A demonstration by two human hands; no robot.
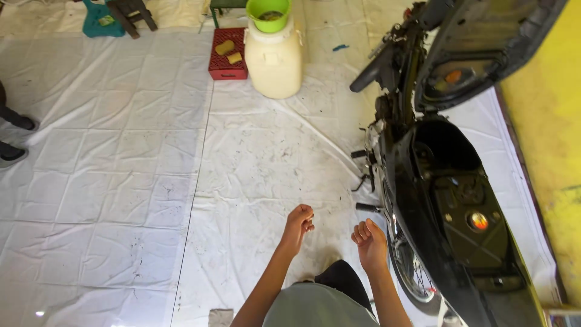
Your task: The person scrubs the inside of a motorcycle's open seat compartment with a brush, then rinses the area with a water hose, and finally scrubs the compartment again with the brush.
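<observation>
My left hand (pixel 300 221) is raised in front of me with its fingers curled into a loose fist; I cannot make out anything in it. My right hand (pixel 370 239) is beside it, fingers also curled shut, close to the rear wheel (pixel 413 272) of a black motorcycle (pixel 451 200). The motorcycle stands at my right with its seat (pixel 484 42) lifted, showing the open under-seat compartment (pixel 448 151). Neither hand touches the motorcycle.
A white sheet (pixel 121 169) covers the floor. A cream plastic jug (pixel 274 57) with a green funnel (pixel 269 13) stands at the back, next to a red crate (pixel 227 54). A yellow wall (pixel 548 133) runs along the right. Someone's shoes (pixel 13 154) show at far left.
</observation>
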